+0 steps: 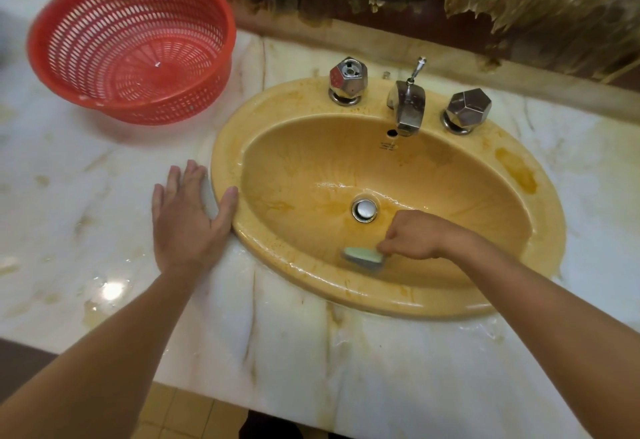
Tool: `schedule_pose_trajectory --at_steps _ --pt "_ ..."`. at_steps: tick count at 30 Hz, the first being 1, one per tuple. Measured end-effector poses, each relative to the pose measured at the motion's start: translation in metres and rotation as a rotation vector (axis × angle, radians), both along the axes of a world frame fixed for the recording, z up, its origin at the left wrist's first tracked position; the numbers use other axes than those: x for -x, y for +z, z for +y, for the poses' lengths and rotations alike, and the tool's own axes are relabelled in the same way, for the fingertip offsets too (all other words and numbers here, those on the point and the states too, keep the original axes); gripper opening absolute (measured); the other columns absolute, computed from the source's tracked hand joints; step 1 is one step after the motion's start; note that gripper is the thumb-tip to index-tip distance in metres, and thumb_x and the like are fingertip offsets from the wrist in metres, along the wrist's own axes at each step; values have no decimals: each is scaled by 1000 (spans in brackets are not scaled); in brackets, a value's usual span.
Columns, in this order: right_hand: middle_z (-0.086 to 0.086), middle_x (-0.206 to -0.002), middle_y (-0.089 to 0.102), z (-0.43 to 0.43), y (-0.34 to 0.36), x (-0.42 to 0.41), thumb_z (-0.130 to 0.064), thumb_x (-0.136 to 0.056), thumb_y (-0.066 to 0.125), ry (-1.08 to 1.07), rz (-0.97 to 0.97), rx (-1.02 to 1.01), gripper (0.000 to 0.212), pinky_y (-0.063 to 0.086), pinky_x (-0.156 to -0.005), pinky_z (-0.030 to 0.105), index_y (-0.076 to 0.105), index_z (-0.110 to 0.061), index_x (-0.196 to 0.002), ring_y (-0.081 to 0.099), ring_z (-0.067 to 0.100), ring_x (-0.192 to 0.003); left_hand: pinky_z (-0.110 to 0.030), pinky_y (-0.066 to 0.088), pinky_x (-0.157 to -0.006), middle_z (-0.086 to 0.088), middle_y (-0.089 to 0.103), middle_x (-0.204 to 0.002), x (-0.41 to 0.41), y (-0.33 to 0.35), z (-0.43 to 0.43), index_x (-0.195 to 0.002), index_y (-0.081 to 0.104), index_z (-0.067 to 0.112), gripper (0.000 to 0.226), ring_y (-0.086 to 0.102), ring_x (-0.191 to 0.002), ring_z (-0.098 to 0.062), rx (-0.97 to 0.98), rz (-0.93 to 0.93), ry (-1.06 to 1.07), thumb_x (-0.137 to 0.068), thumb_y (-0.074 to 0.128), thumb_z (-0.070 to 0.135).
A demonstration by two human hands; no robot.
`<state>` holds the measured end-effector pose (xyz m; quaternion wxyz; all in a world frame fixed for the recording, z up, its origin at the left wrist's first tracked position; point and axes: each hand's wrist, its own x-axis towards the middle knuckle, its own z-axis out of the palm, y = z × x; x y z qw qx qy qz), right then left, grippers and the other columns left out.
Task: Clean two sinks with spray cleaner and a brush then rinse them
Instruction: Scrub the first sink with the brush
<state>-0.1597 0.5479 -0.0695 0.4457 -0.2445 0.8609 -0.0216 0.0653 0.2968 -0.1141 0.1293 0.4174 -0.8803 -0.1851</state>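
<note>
Grips a pale green brush [363,257] in the right hand [412,236], fingers curled round its near end, knuckles up. Presses the brush head, slightly blurred, against the front inner wall of the yellow sink [225,175], low in the bowl, on the person's side of the chrome drain plug [364,210]. Rests the left hand [187,220] flat on the marble countertop [69,178], fingers straight and spread, thumb touching the sink's left rim, holding nothing.

Further out: a wet film and orange-brown streaks across the bowl, and a darker stain on the right rim. At the back of the sink, a chrome spout [408,106] between two faceted chrome knobs [348,80], with a thin lift rod [419,66] upright behind the spout and a small overflow hole [392,133] just below it. Left of the sink, apart from it on the countertop, a red slotted plastic basket [131,47]. Puddles and yellowish marks on the marble near the left forearm. Behind the counter, a brown wall surface, ragged and peeling.
</note>
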Motion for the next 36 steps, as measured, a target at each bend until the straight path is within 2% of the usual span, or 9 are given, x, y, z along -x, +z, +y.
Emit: schedule_pose_trajectory --at_steps 9,12,16,20,23,27,31,34,36 --pt "4 -56 42 -5 -4 1 -32 -88 64 0 -130 46 33 30 -44 25 65 -10 -64 37 22 -50 -38 4 -127 2 31 -164 1 0 0 -151 40 18 76 13 -155 -14 -4 1 5 -97 32 70" --pt "2 -62 44 -1 -10 1 -36 -90 58 -46 69 2 38 36 -56 29 49 -12 -62 50 25 -66 -39 4 -127 1 32 -164 1 1 1 -151 40 18 76 14 -155 -14 -5 7 6 -97 32 69" --pt "0 -55 39 -9 -5 -5 -36 -90 63 -11 -173 107 35 27 -46 26 65 -19 -61 33 19 -49 -40 5 -127 2 32 -164 1 1 0 -151 41 18 75 14 -155 -14 -4 6 5 -97 33 69" --pt "1 -66 43 -9 -12 -10 -34 -93 55 -78 129 29 34 31 -54 29 47 -15 -66 48 22 -64 -41 6 -127 2 32 -163 1 1 0 -151 41 18 75 15 -154 -14 4 5 8 -96 33 69" --pt "4 -60 38 -22 -9 -13 -39 -91 61 -6 -123 106 37 27 -45 25 62 -15 -64 37 19 -49 -42 7 -127 2 33 -163 2 0 0 -150 41 17 75 16 -154 -15 3 6 6 -96 33 69" --pt "2 -62 47 -27 -14 -15 -34 -91 58 -46 44 78 33 32 -48 27 51 -13 -67 52 23 -60 -42 7 -127 2 33 -163 2 1 0 -150 42 17 75 16 -154 -15 2 12 13 -96 33 68" --pt "2 -56 41 -34 -10 -19 -39 -91 61 -5 -109 152 32 28 -40 22 69 -18 -70 38 20 -45 -41 7 -127 3 33 -163 2 0 -1 -150 42 17 75 16 -154 -14 3 13 13 -96 34 69" --pt "1 -64 46 -31 -14 -21 -33 -93 56 -68 89 87 33 32 -48 28 49 -10 -71 50 23 -61 -42 8 -127 3 33 -163 1 -1 -1 -150 42 17 76 15 -155 -14 2 10 14 -96 34 69" --pt "0 -60 42 -34 -16 -25 -34 -94 57 -76 -6 162 39 30 -46 28 54 -4 -70 44 20 -56 -42 8 -127 2 34 -163 2 -1 -1 -150 42 17 76 16 -154 -15 1 9 10 -96 33 69"
